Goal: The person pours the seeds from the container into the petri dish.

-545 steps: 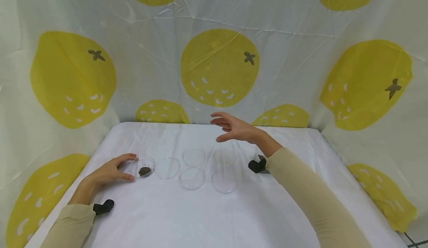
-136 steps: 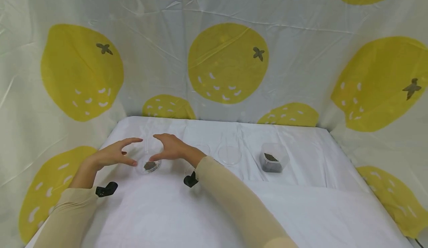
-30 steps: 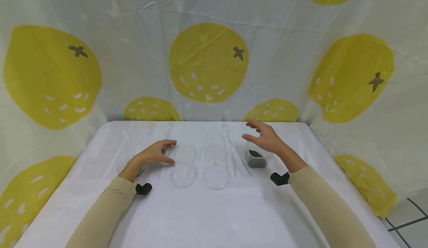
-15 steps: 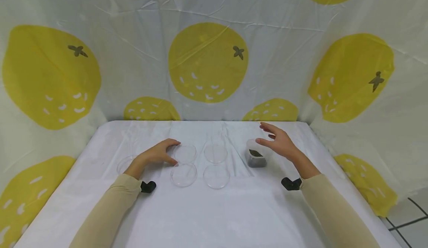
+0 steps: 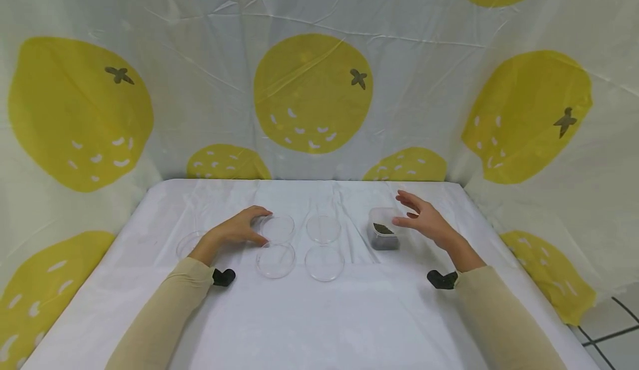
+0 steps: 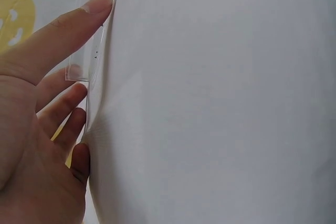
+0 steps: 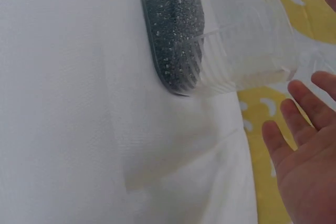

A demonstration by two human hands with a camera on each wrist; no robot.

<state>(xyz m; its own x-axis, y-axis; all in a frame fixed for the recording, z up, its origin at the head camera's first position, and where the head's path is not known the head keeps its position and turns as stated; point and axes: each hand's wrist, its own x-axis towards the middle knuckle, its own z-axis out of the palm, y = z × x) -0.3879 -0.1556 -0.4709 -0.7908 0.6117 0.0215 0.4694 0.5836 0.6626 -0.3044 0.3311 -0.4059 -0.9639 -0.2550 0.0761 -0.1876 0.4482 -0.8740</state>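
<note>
My left hand (image 5: 238, 230) holds the left side of a clear petri dish (image 5: 278, 229), with index finger and thumb at its rim. In the left wrist view the thumb (image 6: 79, 27) lies along the near side of the dish's wall (image 6: 86, 61), and a fingertip shows through the clear plastic behind it. Over on the right, my right hand (image 5: 424, 220) hovers beside a clear plastic tub (image 5: 384, 241), fingers apart and holding nothing. Dark grey granules (image 7: 173, 30) fill the lower part of that tub, their surface sloping.
Three more clear dishes stand on the white cloth: one in front of the held dish (image 5: 275, 260), and two to its right, a back dish (image 5: 323, 229) and a front dish (image 5: 324, 263). Another dish (image 5: 186, 245) lies partly hidden behind my left wrist. A lemon-print curtain (image 5: 309, 92) hangs behind.
Over the last second my left hand has moved slightly right onto the dish's edge. My right hand has drawn right and down, from above the tub to beside it.
</note>
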